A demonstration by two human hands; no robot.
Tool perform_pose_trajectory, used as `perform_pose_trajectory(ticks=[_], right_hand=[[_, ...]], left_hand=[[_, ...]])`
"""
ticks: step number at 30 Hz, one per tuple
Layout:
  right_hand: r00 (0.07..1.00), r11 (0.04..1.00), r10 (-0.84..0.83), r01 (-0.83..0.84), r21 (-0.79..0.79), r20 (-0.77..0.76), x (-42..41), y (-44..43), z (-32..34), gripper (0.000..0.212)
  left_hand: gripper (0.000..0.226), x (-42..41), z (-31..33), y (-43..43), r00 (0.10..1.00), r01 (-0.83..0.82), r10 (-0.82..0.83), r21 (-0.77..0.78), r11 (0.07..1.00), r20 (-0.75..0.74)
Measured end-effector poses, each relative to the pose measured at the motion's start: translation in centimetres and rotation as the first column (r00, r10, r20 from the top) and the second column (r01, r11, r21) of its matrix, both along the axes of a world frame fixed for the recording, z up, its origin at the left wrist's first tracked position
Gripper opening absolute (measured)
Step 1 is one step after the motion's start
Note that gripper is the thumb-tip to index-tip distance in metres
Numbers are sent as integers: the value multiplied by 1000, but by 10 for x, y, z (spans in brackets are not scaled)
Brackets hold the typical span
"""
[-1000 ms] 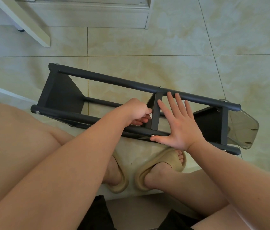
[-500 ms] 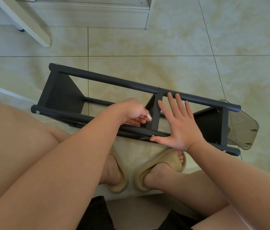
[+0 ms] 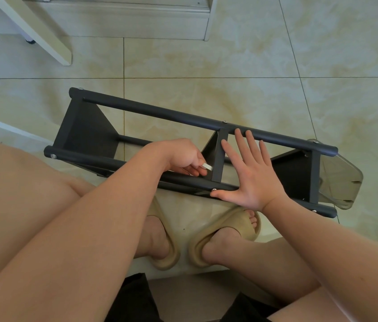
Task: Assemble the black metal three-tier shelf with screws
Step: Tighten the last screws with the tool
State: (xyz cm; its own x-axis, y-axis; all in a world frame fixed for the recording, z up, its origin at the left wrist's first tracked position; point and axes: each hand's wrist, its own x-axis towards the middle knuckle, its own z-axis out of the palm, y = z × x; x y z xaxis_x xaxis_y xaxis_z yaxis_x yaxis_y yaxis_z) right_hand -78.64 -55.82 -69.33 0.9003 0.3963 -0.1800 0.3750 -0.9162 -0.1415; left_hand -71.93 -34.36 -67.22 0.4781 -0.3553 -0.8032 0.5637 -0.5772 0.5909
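A: Shelf (image 3: 155, 110), where?
B: On its side on the floor (image 3: 229, 66), pale marbled tile, rails (image 3: 83, 160) running left to right, just beyond two slippers (image 3: 227, 238). Near rail close to the toes, far rail higher in view.
A: Tiers?
B: Three dark panels (image 3: 83, 131) between the rails: one at the left end, one in the middle, one near the right end. Clear plastic (image 3: 339, 177) at the right end, jutting past both rails; cannot tell what.
A: Left hand (image 3: 181, 159)?
B: Down between the rails, just left of the middle panel. Fingers curled, pinching a small pale piece (image 3: 207, 166) at the fingertips. Touching the panel or just short of it; cannot tell which. Too small to name.
A: Right hand (image 3: 250, 175)?
B: Spread flat, just right of the middle panel. Heel of the palm on the near rail, fingers straight and fanned toward the far rail, longest tips over it. Thumb stretched along the near rail, tip just beside a screw (image 3: 214, 189).
A: Other screws?
B: Silver heads at the left ends of both rails, one on the far rail above the middle panel, more near the right end.
A: Around it?
B: White slanted leg (image 3: 37, 26) at upper left, well apart from the rails.
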Motion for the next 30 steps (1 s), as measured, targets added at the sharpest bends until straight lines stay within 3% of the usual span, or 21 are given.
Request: perform_pose_trajectory(ticks=[12, 22, 30], right_hand=[[1000, 1000, -2, 2, 0, -4, 0, 0, 0, 116], [1000, 1000, 0, 0, -12, -4, 0, 0, 0, 116], [1000, 1000, -1, 1, -2, -3, 0, 0, 0, 116]], left_hand=[[24, -2, 8, 4, 969, 224, -226, 29, 974, 103], [21, -2, 18, 2, 875, 422, -453, 187, 887, 170], [23, 3, 22, 0, 920, 270, -307, 172, 947, 244]])
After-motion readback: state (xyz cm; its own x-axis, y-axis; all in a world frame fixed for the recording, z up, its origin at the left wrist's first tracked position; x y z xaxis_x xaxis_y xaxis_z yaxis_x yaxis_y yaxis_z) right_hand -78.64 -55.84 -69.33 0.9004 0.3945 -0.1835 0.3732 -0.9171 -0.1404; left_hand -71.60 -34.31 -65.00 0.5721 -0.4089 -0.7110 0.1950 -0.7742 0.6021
